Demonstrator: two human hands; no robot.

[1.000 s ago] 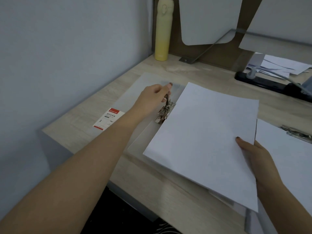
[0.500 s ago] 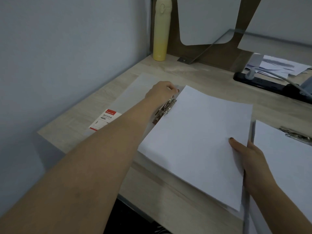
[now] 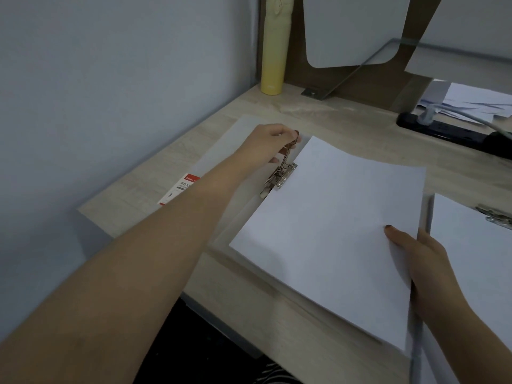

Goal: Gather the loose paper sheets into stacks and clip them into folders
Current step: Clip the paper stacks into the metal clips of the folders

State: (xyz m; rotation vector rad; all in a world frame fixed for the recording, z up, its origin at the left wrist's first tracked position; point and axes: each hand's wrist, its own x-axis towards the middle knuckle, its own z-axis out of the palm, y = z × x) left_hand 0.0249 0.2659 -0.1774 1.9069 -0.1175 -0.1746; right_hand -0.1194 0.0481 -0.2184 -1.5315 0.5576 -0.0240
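From the head view, an open translucent plastic folder [image 3: 238, 142] lies flat on the pale wood-grain surface [image 3: 346, 120], near its left edge, beside the grey-blue wall [image 3: 110, 79]. A red-and-white printed label [image 3: 178, 189] sits on the folder's left flap, partly hidden behind the forearm.

The left grip [image 3: 270, 146] reaches across that flap. Its fingertips pinch the thin metal lever [image 3: 288, 155] of the silver spring clip [image 3: 279, 178], and the lever stands raised and tilted. The clip is fixed along the folder's spine.

The stack of plain white paper sheets [image 3: 327, 231] rests on the folder's right half. Its upper left edge is tucked right against the clip. Whether the edge is under the clamp bar I cannot tell.

The right grip [image 3: 424, 261] holds the stack at its right edge. The thumb lies flat on top of the paper, and the fingers go out of sight beneath the sheets.

Just to the right lies a second folder filled with white sheets [image 3: 471, 250], with its own metal clip [image 3: 496, 216] lying flat on top.

At the back left corner a tall yellow cylindrical bottle [image 3: 274, 45] stands upright against the brown wooden back panel [image 3: 368, 87]. Further right is a long black power strip [image 3: 448, 133] with a pale cable running off it. Behind the strip, loose white sheets [image 3: 476, 102] are spread untidily.
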